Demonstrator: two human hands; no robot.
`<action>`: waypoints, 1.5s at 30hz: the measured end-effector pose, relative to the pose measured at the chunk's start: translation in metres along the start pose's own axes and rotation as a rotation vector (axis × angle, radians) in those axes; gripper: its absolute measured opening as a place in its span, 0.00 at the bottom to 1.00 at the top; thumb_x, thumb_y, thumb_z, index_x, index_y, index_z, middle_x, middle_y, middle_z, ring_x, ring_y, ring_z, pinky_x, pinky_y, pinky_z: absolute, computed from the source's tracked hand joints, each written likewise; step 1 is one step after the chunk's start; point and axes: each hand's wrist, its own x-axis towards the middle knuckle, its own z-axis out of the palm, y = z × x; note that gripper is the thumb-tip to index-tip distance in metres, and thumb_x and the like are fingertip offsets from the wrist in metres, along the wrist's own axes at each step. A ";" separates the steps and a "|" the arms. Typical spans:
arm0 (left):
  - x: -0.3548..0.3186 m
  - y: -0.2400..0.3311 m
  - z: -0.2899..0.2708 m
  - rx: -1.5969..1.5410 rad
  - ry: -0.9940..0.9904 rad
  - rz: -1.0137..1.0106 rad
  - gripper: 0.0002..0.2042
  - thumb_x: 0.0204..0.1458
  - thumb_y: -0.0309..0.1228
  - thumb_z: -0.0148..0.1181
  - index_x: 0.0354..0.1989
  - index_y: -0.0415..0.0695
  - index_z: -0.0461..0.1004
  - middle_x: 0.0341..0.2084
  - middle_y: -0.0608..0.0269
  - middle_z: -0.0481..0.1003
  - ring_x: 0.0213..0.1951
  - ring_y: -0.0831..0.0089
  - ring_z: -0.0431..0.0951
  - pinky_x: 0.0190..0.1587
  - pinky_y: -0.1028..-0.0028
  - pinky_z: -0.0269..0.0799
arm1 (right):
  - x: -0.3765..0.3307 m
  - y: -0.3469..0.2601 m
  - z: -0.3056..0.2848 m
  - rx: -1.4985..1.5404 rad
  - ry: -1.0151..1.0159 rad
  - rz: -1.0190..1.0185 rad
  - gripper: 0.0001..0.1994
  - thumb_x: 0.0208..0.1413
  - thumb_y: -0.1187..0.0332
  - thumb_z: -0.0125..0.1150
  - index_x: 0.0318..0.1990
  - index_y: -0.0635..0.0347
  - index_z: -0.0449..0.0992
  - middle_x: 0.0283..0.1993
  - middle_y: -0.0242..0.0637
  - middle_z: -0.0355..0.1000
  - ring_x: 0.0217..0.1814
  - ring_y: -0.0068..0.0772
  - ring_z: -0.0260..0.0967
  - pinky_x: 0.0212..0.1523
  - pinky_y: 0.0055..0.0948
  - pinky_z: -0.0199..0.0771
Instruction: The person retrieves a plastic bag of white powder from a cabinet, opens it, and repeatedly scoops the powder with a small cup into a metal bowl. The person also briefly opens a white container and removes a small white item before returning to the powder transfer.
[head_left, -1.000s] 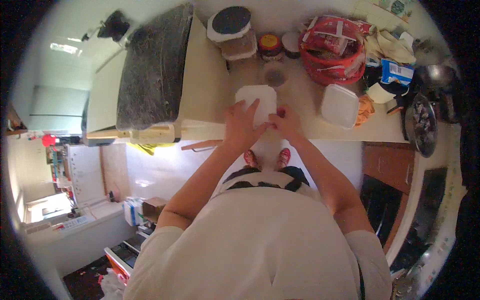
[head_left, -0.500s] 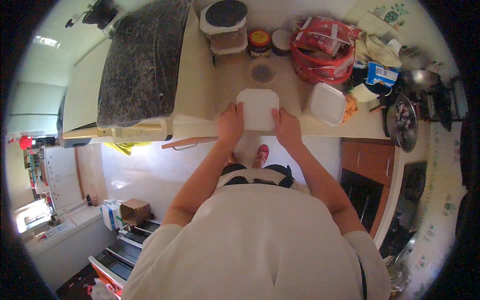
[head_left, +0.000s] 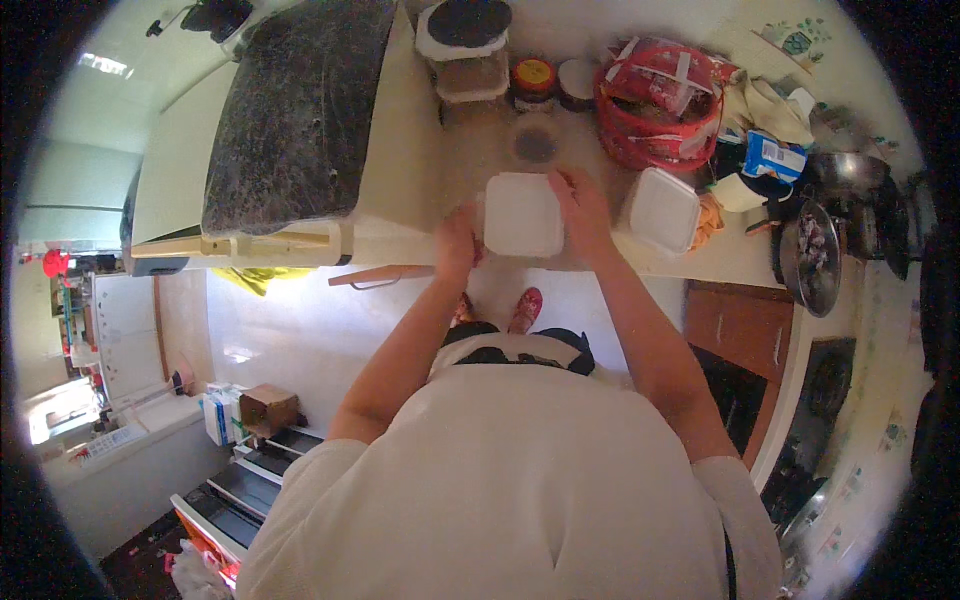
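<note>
In front of me, at the near edge of the counter, is a white square plastic container (head_left: 524,215) with rounded corners. My right hand (head_left: 582,208) is closed on its right side, the fingertips at the far right corner. To the left of it is my left hand (head_left: 457,242), apart from the container's left edge. That hand's fingers are smeared and dim, so their pose cannot be made out. A second white square plastic container (head_left: 664,210) sits on the counter to the right of my right hand.
Behind stand a clear tub with a dark lid (head_left: 468,50), a red-lidded jar (head_left: 533,80) and a red basket (head_left: 658,120) of packets. A dark marbled sheet (head_left: 295,120) covers a chest at left. Pans (head_left: 812,258) stand at far right. An orange cloth (head_left: 708,222) lies beside the second container.
My right hand has slid from the container's near right side to its far right corner. My left hand has come away from the left edge. The container's corners look rounder now.
</note>
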 end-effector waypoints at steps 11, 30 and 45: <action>-0.038 0.019 -0.014 -0.268 -0.344 -0.100 0.20 0.61 0.48 0.60 0.29 0.41 0.74 0.19 0.61 0.75 0.21 0.70 0.76 0.23 0.70 0.71 | -0.006 0.009 -0.023 -0.366 -0.204 0.006 0.21 0.62 0.52 0.58 0.39 0.67 0.78 0.40 0.56 0.76 0.43 0.58 0.74 0.47 0.49 0.73; 0.004 -0.048 -0.003 0.235 0.157 0.619 0.19 0.68 0.43 0.46 0.48 0.38 0.74 0.34 0.44 0.81 0.32 0.46 0.79 0.37 0.55 0.74 | -0.067 0.007 0.008 -0.223 -0.009 0.083 0.26 0.70 0.49 0.45 0.38 0.65 0.79 0.34 0.59 0.76 0.38 0.65 0.75 0.41 0.53 0.73; -0.053 0.001 -0.017 0.294 0.091 0.570 0.18 0.57 0.26 0.60 0.56 0.34 0.75 0.41 0.45 0.71 0.38 0.53 0.76 0.41 0.62 0.73 | -0.088 -0.020 -0.002 -0.373 -0.058 -0.163 0.14 0.60 0.64 0.63 0.46 0.66 0.75 0.45 0.55 0.70 0.49 0.59 0.69 0.50 0.50 0.72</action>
